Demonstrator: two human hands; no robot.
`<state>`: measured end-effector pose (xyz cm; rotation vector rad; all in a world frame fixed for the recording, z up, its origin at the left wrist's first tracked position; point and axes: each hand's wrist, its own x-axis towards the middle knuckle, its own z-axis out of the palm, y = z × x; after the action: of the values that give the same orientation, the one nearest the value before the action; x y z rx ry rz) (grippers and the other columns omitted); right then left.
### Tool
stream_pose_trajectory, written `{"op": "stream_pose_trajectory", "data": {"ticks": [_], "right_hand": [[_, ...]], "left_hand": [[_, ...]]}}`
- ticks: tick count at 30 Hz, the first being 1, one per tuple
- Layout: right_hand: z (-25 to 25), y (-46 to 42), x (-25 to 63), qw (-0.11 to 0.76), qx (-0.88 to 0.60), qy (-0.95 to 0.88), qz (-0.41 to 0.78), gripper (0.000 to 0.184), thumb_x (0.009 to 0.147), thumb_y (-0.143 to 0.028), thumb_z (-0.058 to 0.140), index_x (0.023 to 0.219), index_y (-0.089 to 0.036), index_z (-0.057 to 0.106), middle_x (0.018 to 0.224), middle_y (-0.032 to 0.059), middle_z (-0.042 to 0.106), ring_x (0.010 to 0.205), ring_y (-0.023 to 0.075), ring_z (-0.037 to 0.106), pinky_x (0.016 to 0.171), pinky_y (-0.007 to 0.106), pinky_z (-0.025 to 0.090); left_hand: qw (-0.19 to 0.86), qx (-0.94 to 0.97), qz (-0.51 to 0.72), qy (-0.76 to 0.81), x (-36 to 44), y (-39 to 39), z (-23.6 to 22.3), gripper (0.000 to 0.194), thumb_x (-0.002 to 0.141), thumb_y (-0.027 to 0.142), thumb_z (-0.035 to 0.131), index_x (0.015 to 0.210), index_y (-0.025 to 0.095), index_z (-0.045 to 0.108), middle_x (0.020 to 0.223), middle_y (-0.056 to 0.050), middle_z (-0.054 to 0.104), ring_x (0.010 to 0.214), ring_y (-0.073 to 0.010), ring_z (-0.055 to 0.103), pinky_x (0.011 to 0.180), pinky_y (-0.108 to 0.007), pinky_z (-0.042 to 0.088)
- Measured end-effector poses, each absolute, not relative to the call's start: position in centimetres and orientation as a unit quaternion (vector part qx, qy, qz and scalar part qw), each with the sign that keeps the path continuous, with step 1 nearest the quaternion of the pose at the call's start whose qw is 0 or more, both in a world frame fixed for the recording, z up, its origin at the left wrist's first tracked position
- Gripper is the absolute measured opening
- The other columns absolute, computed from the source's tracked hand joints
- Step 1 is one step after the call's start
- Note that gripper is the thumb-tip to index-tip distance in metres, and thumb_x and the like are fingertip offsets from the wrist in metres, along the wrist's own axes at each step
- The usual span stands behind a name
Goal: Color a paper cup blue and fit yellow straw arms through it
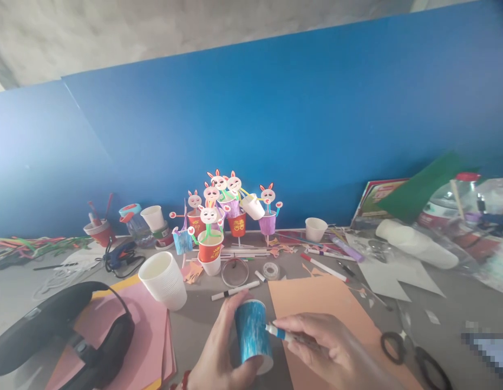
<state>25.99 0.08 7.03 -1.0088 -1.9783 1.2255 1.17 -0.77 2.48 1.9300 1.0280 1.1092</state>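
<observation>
My left hand (pixel 222 346) is wrapped round a paper cup (pixel 251 329), tilted on its side, whose wall is streaked with blue ink and whose rim is white. In my right hand (pixel 320 346) a blue marker (pixel 280 331) is pinched, its tip at the right side of the cup's wall. Beneath my right hand lies a sheet of orange paper (pixel 312 298). A white marker (pixel 235 291) rests on the table just beyond the cup, with a small pen cap (pixel 260 276) beside it.
Rabbit-faced paper cup figures (pixel 210 216) stand at the back. Left are stacked white cups (pixel 164 279), pink paper (pixel 148 330) and a black headset-like object (pixel 109 346). Scissors (pixel 413 352) lie right, near cut white paper (pixel 393 271). Tape (pixel 271 271) sits centrally. A blue partition (pixel 275 119) rises behind.
</observation>
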Motion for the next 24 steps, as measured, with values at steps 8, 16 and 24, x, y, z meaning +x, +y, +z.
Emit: {"op": "stream_pose_trajectory", "data": {"ticks": [8, 16, 24], "right_hand": [[7.5, 0.1, 25.7, 0.296, -0.373, -0.815, 0.330, 0.027, 0.098, -0.030, 0.056, 0.119, -0.031, 0.073, 0.104, 0.0020, 0.081, 0.089, 0.0188, 0.077, 0.079, 0.023, 0.059], [6.4, 0.3, 25.6, 0.274, -0.351, -0.868, 0.221, 0.031, 0.099, -0.023, 0.050, 0.122, -0.029, 0.070, 0.087, 0.0022, 0.079, 0.070, 0.0176, 0.073, 0.064, 0.023, 0.054], [6.8, 0.3, 25.9, 0.234, -0.326, -0.892, 0.208, 0.030, 0.100, -0.024, 0.047, 0.115, -0.024, 0.074, 0.072, 0.0022, 0.071, 0.057, 0.0152, 0.062, 0.054, 0.022, 0.042]], "left_hand": [[0.338, 0.742, 0.420, 0.398, 1.1, -0.8, 2.2, 0.089, 0.072, 0.008, 0.067, 0.148, 0.036, 0.030, 0.144, -0.009, 0.054, 0.133, -0.0362, 0.052, 0.109, -0.049, 0.041], [0.340, 0.741, 0.428, 0.390, 1.2, -0.8, 2.6, 0.085, 0.071, 0.011, 0.067, 0.146, 0.035, 0.034, 0.139, -0.009, 0.058, 0.129, -0.0365, 0.055, 0.107, -0.049, 0.043], [0.327, 0.754, 0.417, 0.388, 0.9, -0.8, 2.1, 0.095, 0.067, 0.007, 0.067, 0.149, 0.038, 0.030, 0.141, -0.009, 0.055, 0.129, -0.0369, 0.054, 0.107, -0.048, 0.043]]}}
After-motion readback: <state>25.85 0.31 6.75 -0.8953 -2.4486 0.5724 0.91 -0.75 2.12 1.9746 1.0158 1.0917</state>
